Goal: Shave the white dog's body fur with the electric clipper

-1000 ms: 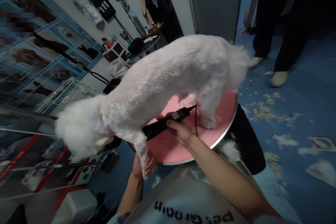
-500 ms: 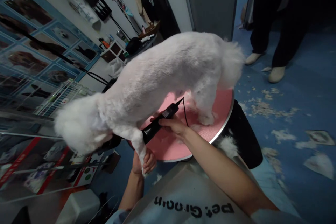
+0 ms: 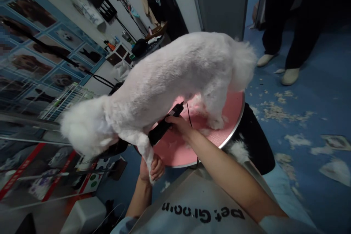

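A white dog (image 3: 175,65) stands on a round pink grooming table (image 3: 189,153), its head to the left and its tail to the right. My left hand (image 3: 153,168) is wrapped round the dog's front leg near the paw and holds it out past the table's edge. In my right hand (image 3: 179,126) is a black corded hair clipper (image 3: 161,129), under the dog's chest. The clipper's front end is at the upper part of that front leg; its blade is hidden. Loose white hair lies on the table beneath the belly.
Another person's legs (image 3: 296,36) stand at the back right. Clumps of cut hair (image 3: 287,111) are scattered over the blue floor. A wire rack (image 3: 63,98) and a shelf of goods are at the left; a white bin (image 3: 82,215) stands below.
The clipper and my right hand have shifted slightly to the left, and the clipper has turned a little. My left hand keeps its hold on the dog's leg.
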Available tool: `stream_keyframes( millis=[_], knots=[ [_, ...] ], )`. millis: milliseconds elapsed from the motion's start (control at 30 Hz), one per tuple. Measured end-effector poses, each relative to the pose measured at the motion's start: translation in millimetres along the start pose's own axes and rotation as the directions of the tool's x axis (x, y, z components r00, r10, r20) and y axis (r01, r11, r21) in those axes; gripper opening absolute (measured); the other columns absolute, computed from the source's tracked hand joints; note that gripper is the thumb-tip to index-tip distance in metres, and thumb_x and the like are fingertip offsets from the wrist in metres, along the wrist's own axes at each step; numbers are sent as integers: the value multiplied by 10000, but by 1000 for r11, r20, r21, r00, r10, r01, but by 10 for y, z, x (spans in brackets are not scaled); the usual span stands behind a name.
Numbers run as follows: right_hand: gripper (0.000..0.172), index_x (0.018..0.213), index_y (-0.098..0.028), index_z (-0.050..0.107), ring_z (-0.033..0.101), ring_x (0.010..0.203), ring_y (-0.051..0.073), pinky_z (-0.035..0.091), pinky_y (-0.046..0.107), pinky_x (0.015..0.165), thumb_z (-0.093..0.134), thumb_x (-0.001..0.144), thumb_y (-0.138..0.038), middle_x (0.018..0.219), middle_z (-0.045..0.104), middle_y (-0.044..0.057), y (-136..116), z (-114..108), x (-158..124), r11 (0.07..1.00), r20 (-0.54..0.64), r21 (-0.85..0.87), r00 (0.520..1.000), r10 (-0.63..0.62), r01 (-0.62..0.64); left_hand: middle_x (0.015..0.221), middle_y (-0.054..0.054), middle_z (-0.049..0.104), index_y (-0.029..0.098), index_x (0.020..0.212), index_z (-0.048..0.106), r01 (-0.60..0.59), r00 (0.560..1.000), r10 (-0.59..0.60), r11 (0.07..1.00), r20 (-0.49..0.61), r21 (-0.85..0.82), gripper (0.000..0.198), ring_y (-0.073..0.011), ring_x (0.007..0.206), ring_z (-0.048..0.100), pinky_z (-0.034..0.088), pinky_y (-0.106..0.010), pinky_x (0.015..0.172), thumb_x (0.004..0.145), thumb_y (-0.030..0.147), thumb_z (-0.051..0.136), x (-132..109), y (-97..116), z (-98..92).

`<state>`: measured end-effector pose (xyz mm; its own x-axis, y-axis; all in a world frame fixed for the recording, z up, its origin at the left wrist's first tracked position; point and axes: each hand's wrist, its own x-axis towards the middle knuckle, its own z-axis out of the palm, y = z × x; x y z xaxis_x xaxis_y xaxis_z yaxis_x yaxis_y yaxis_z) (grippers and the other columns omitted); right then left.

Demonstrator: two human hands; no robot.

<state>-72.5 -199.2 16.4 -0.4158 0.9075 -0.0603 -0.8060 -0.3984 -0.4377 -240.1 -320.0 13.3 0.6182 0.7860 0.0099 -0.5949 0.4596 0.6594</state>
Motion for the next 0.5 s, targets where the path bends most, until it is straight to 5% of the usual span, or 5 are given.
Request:
stream_keyframes(
  millis=[133, 300, 500],
  knots=[
    [241, 620, -220, 580, 415, 478, 104, 331, 244, 455, 790, 578, -330, 516, 569, -48, 3, -8, 9, 999, -6, 28, 1000, -24, 24, 373, 55, 256, 179, 515, 241, 8, 1000, -8, 1000, 6, 14, 658, -12, 236, 174, 258, -132, 320, 1030, 541, 437, 4, 1, 1],
    [275, 719, -185, 664, 573, 602, 135, 396, 237, 522, 815, 493, -231, 671, 695, -6, 47, 61, -2, 999, 19, -38, 1000, -2, 3, 348, 62, 245, 180, 524, 254, 1, 998, -3, 1000, 62, 29, 632, -32, 223, 194, 271, -143, 322, 1035, 509, 428, 4, -6, -58],
    [239, 647, -213, 594, 496, 519, 112, 352, 240, 473, 777, 537, -320, 588, 638, -31, -28, 39, -33, 998, -44, 34, 998, -54, 56, 348, 64, 237, 178, 533, 269, -10, 998, 8, 999, 58, 41, 620, -44, 210, 169, 241, -152, 292, 1040, 515, 385, -5, -13, -89]
  ],
)
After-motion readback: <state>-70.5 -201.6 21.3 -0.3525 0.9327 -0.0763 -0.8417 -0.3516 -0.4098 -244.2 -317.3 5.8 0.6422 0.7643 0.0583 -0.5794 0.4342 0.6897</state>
